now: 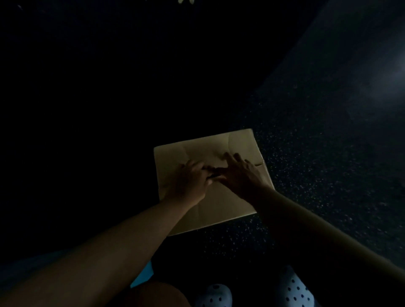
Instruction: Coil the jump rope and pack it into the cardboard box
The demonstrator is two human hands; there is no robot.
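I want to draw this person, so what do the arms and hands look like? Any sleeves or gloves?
Both forearms are bare, with no sleeves showing. The left hand and the right hand wear no gloves. It is too dark to tell about rings or a watch.

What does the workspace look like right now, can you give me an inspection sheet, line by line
Surface: dark speckled floor, dimly lit; the left side is too dark to read.
Job's things: cardboard box on the floor, top flaps folded down; jump rope not seen.
Clutter: nothing seen.
Grippers: left hand and right hand both rest on the box top, fingertips meeting near the flap seam; neither visibly holds anything.
Cables: nothing seen.
Surroundings: pale perforated clogs at the bottom edge, a strip of blue fabric beside the left arm, small pale shapes at the top edge, too dim to identify.
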